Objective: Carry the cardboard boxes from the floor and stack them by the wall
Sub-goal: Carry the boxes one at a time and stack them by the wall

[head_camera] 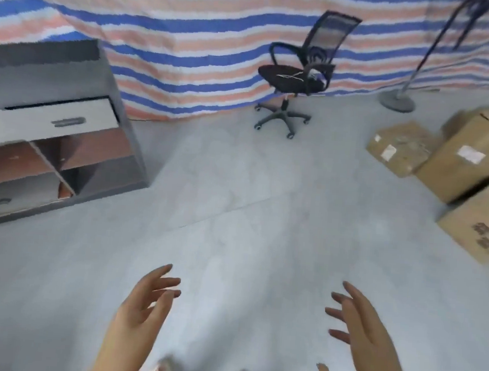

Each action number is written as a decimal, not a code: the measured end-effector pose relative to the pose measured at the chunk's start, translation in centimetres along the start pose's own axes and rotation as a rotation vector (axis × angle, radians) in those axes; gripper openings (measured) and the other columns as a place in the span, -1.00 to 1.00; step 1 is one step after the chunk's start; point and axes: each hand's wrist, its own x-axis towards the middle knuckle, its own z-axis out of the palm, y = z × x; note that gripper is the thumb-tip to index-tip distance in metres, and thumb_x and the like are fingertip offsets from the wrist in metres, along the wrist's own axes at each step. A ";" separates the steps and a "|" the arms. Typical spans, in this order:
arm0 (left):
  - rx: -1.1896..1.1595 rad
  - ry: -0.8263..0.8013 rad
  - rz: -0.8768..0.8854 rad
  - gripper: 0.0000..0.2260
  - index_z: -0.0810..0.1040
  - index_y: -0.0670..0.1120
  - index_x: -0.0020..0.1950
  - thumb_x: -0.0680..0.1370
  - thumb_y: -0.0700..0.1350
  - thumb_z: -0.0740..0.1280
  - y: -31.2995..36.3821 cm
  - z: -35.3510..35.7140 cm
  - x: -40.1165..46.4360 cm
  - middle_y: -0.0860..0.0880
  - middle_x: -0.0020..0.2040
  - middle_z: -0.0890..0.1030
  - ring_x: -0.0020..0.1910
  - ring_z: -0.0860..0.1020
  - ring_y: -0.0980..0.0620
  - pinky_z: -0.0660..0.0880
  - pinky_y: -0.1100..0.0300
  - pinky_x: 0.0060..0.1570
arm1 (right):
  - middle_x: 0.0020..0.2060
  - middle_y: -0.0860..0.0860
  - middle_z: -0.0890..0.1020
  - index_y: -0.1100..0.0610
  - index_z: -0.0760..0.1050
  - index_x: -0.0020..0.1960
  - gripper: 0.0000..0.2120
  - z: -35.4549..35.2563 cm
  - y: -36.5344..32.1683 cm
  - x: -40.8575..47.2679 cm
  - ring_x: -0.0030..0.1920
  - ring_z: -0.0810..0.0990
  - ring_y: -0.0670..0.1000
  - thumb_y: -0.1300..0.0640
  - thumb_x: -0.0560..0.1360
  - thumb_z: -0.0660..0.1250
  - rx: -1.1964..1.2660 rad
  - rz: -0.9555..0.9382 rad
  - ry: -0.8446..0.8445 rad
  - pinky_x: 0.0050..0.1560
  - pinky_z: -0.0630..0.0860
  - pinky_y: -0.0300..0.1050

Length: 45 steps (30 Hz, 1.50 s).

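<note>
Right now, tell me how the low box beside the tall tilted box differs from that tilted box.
The low box lies flat on the floor; the tall tilted box leans, its near end propped on a third box. The low box is flatter and smaller, the tilted one bulkier. The low box's top looks scuffed with tape remains; the tilted box's side is cleaner. Both are brown cardboard with a white label, and neither hand touches them.

three cardboard boxes (402,148), one office chair (299,72), two hands (143,309)

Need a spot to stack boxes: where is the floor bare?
Bare floor runs between the cabinet and the office chair, along the striped tarp. Crowded at right: cardboard boxes and a stand base.
</note>
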 end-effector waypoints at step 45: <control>0.083 -1.032 0.328 -0.66 0.53 0.10 0.14 0.57 -0.33 0.23 28.6 76.5 10.3 0.04 -0.01 0.67 -0.04 0.63 0.15 0.53 0.10 0.01 | 0.02 -0.11 0.65 -0.09 0.46 0.22 -0.75 -55.4 6.5 22.5 -0.03 0.66 -0.12 0.15 0.62 0.15 0.206 0.239 1.010 -0.08 0.55 -0.12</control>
